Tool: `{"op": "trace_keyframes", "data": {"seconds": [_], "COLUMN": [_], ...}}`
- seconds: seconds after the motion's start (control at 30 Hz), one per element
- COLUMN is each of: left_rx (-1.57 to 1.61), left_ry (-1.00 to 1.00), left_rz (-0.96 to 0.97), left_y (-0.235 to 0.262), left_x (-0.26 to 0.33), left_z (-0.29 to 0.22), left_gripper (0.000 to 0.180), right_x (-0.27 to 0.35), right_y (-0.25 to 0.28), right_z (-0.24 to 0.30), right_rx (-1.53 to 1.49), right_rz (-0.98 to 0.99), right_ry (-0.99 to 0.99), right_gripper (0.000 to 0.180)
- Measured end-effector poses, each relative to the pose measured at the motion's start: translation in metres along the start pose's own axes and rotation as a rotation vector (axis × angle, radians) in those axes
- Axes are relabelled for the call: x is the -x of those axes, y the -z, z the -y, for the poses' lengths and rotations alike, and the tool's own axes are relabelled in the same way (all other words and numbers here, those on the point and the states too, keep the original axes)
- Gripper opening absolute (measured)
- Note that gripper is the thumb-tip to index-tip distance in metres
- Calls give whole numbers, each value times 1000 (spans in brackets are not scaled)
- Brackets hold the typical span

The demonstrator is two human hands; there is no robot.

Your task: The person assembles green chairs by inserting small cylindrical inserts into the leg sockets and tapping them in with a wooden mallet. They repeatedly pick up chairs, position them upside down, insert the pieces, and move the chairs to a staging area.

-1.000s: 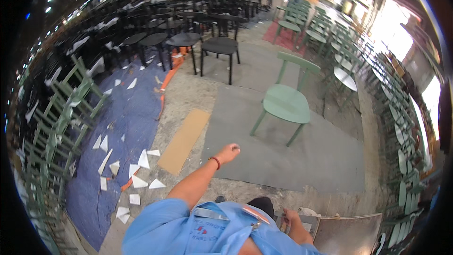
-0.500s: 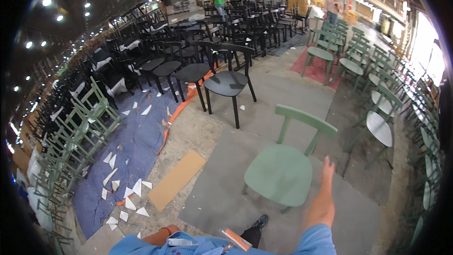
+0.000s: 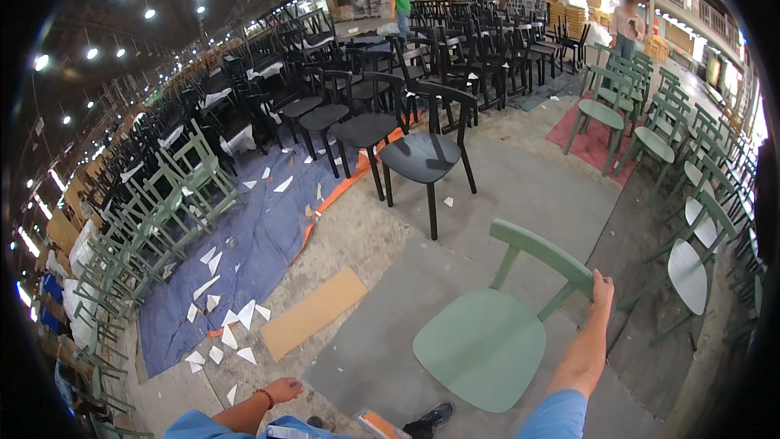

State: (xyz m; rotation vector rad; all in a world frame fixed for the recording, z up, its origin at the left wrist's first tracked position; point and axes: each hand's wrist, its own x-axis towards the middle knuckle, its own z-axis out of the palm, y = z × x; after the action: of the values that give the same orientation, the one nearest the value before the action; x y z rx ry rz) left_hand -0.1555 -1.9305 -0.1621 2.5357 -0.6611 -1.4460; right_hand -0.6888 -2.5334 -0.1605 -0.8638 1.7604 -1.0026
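Note:
A pale green chair [image 3: 479, 348] stands in front of me, its curved backrest on the far side. My right hand [image 3: 602, 289] is closed around the right end of that backrest. Low in the view, my left hand [image 3: 284, 390] hangs apart from the chair with nothing visible in it, its fingers loosely extended. A beaded bracelet circles the left wrist. Beyond the green chair, a black chair [image 3: 421, 156] faces this way at the front of a dense group of black chairs.
Rows of green chairs [image 3: 686, 272] line the right, and more stand at the left. White scraps [image 3: 246, 313] lie on a blue sheet [image 3: 264, 252] and concrete, beside a cardboard strip [image 3: 315, 313]. Grey sheeting [image 3: 374, 337] covers the floor. Two people stand farther back.
My right hand has reached the backrest's right end and closed on it. My left hand has come further into view. The view has shifted, so the surroundings sit differently.

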Motion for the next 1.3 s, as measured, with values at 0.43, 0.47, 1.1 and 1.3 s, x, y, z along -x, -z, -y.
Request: {"op": "trace_keyframes", "data": {"seconds": [0.43,0.47,1.1,1.3], "left_rx": [369,510,521,697], "left_ry": [-936,-995,-2252,-2466], "left_rz": [185,241,207,673], "left_y": [49,46,118,117], "left_x": [-96,-107,294,553], "left_z": [-190,-192,-223,-79], "left_gripper": [84,84,40,47], "right_x": [470,504,1026,1332], "right_y": [-113,-122,128,187], "right_z": [-48,-60,60,-163], "right_rx": [-788,-848,-758,-198], "right_rz": [-246,-312,-608,-1165], "right_ry": [367,350,1257,1050], "right_gripper": [21,20,35,94]}}
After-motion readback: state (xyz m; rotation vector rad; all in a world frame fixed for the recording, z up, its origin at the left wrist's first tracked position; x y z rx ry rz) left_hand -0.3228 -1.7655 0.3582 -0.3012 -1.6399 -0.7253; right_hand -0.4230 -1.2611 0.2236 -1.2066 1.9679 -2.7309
